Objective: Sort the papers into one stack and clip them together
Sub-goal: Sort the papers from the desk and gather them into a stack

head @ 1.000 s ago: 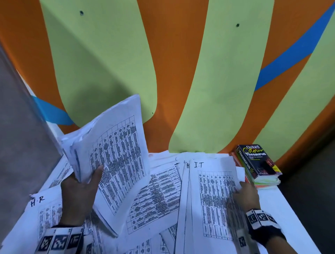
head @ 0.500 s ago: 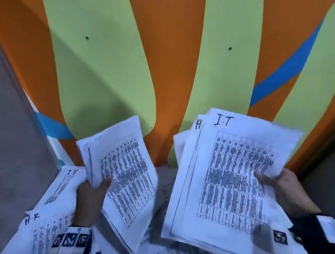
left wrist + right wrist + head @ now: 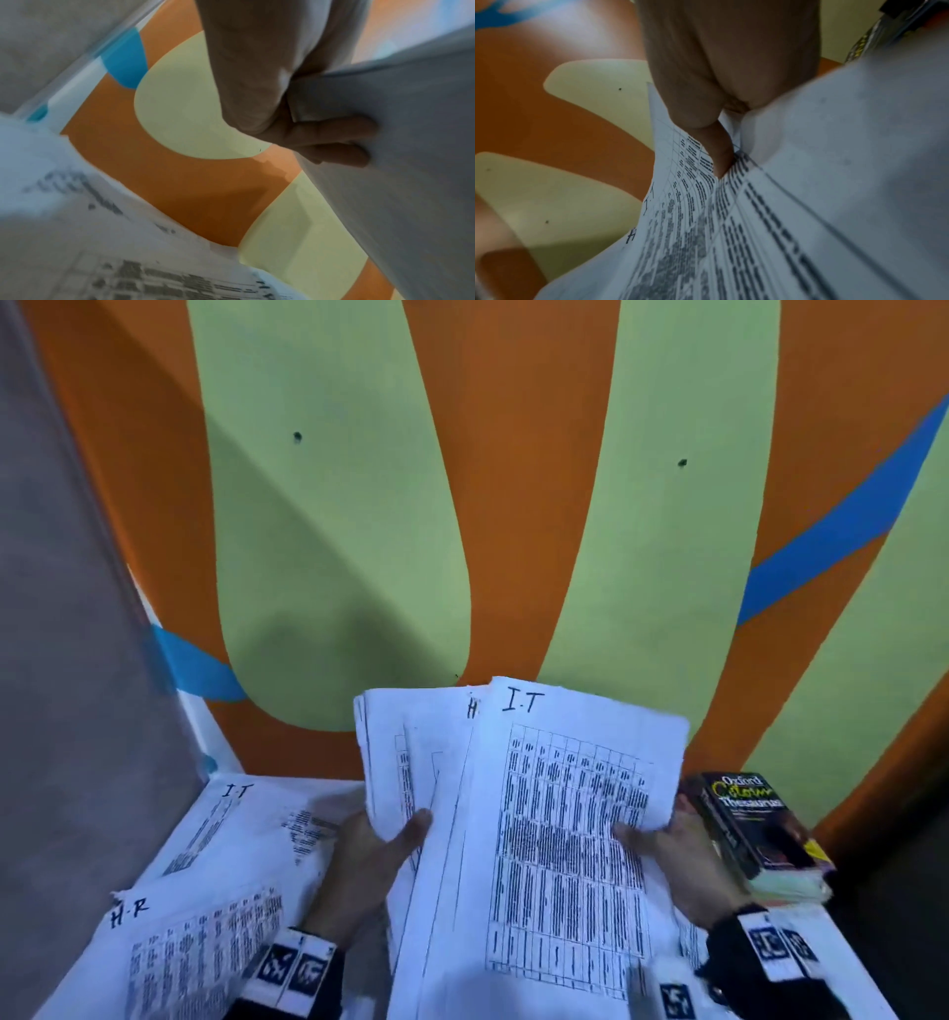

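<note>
Left hand and right hand each grasp papers by side edges. Sheets light, floppy, likely slippery; pinch edges firmly.

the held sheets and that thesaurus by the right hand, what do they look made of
Held sheets: thin, matte white office paper, by the look; they bend and fan where the left hand and right hand grip them, and carry printed black tables.

Thesaurus: seemingly a paperback, with a glossy dark card cover that catches light and a thick block of pale page edges.
</note>
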